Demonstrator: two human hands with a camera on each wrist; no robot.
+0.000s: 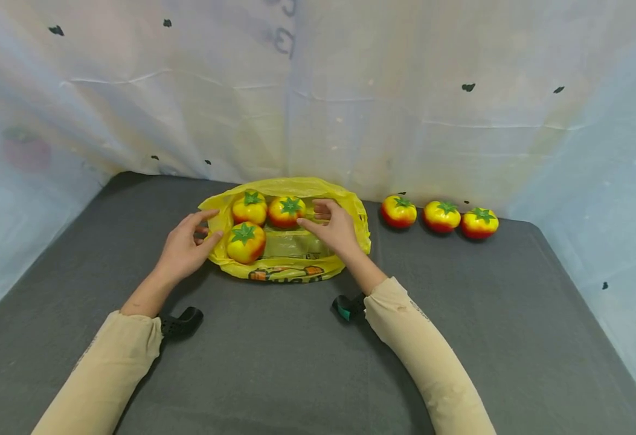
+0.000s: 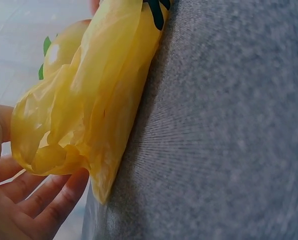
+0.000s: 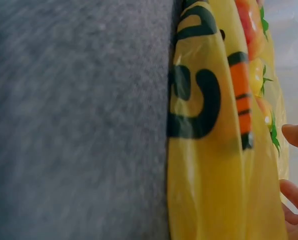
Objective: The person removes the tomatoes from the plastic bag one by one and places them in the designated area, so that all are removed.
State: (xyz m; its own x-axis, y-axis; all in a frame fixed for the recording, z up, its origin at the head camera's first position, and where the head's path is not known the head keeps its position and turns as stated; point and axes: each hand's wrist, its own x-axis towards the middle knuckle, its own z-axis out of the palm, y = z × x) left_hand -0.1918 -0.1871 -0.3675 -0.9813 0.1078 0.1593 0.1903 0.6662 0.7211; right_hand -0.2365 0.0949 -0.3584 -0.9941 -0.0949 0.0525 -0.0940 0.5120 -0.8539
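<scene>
A yellow plastic bag lies with its mouth spread wide, dark lettering and an orange print on its near side. Three red-and-yellow tomatoes with green leafy tops are in its left half: a near one, a far left one and one toward the middle. My left hand is at the bag's left end; in the left wrist view its long fingers reach loosely along the plastic. Above the bag's right half is my right hand, thumb and fingers apart, thumb near the middle tomato, nothing between them.
Right of the bag, three more tomatoes stand in a row near the table's back edge: one nearest the bag, a second and a third. The dark grey table is bordered by pale hanging sheeting.
</scene>
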